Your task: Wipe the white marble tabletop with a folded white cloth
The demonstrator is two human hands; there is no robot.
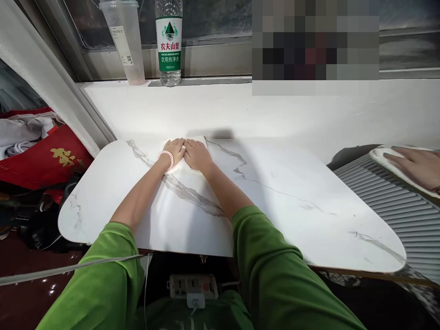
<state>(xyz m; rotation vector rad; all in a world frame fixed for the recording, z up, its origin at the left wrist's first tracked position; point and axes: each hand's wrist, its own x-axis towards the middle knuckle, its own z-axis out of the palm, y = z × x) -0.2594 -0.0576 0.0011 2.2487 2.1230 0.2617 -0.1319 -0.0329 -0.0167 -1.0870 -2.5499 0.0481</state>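
My left hand [174,151], with a pale coiled band on its wrist, is at the back edge of a white marble-patterned tabletop [292,192]. Right beside it, touching it, is my right hand [197,155]. Both press down on a thin white cloth or wipe [189,173] that blends with the tabletop. The fingers of each hand are close together over it; the fingertips and the cloth's far part are partly hidden.
A clear plastic cup [132,55] and a water bottle [169,50] stand on the window ledge. A red bag [44,160] is at left. Another person's hand [415,167] rests at right above a grey ribbed surface [388,206]. Below the table's front edge is a power strip [178,286].
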